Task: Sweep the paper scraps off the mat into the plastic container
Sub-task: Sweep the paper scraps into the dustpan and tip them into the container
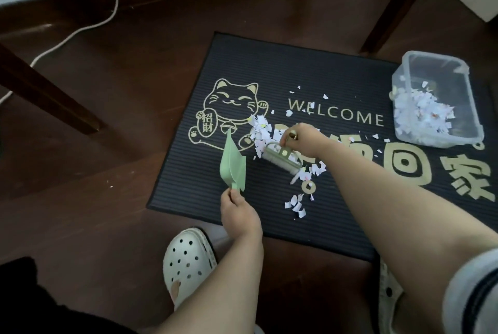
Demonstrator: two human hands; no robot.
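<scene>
Head camera, looking down: a dark wood floor (107, 145), a white cable (80, 32) trailing along it at the left, dark furniture legs (48, 96) around the edges. One black mat (269, 64) lies in the middle, printed with a gold cat and WELCOME.

The count: one clear container (470, 102) at the mat's right edge, already holding a pile of paper. One green dustpan (233, 166), one brush (280, 158), two white clogs (188, 255), the right one half hidden under the arm. The scraps (260, 129) are too many to count. The main heap lies beside the brush, a smaller cluster sits nearer the mat's front edge, and stray bits dot the lettering, all well apart from the container.

And the hands! The left hand (238, 212) pinches the tip of the dustpan's handle in its fingertips, the pan tilted up on the cat print. The right hand (301, 137), arm stretched across the mat, curls its fingers round the brush's loop handle, bristles down among the scraps.
</scene>
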